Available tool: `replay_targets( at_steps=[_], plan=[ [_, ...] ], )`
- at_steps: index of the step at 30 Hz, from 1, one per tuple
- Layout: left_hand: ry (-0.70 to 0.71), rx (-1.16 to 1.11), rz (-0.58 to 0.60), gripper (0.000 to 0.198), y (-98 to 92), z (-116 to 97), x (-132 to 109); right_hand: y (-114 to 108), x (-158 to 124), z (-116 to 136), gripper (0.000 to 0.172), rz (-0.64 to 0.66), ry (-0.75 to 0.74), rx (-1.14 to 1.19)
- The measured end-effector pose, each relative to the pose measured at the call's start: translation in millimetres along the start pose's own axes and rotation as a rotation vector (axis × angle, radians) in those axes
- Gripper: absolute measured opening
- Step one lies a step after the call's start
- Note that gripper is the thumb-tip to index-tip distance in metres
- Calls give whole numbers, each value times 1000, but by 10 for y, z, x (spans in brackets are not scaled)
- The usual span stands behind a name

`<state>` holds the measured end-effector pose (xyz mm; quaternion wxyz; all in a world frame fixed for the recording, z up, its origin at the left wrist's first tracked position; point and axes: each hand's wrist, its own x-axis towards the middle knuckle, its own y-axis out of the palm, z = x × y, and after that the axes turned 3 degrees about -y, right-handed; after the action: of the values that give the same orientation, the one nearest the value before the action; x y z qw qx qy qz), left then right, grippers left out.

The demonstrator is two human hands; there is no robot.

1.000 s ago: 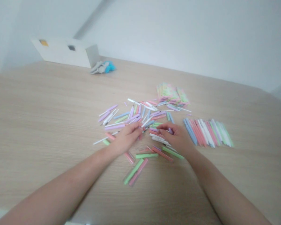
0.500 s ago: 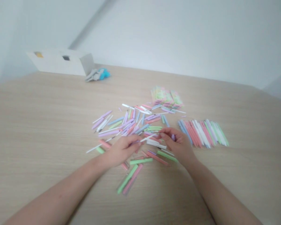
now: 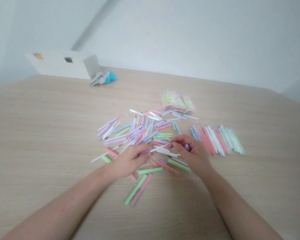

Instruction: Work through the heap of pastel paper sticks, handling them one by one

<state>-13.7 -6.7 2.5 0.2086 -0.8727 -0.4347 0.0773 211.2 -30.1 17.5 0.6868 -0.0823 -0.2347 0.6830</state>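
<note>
Between my hands: a loose heap of pastel sticks (image 3: 137, 131), white, lilac, pink, green and blue, crossing one another on a wood-grain tabletop (image 3: 45, 110). Left hand (image 3: 127, 161): half curled, palm down, fingertips (image 3: 149, 154) on a lilac stick (image 3: 144, 152); whether it is gripped, I cannot tell. Right hand (image 3: 193, 155): curled nearly closed, a lilac piece (image 3: 187, 146) held at the fingertips. White stick (image 3: 162, 149): between the hands, one end near my right fingers. Right of my right hand: a fanned row (image 3: 216, 141) of sticks laid side by side, grouped roughly by colour. Beyond the heap: a stack of printed packets (image 3: 177, 101). Far past my left hand: a white box (image 3: 65, 65), with a grey-blue bundle (image 3: 103, 77) just beside it. Handling note: sticks this tangled probably come away cleanest singly, pinched at the fingertips and lifted clear of their neighbours.
</note>
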Motion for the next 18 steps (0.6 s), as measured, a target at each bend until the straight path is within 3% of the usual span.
replay_targets(
  at_steps=[18],
  plan=[
    [-32, 29, 36, 29, -8, -11, -5, -23, -5, -12, 14, -10, -46, -75]
  ],
)
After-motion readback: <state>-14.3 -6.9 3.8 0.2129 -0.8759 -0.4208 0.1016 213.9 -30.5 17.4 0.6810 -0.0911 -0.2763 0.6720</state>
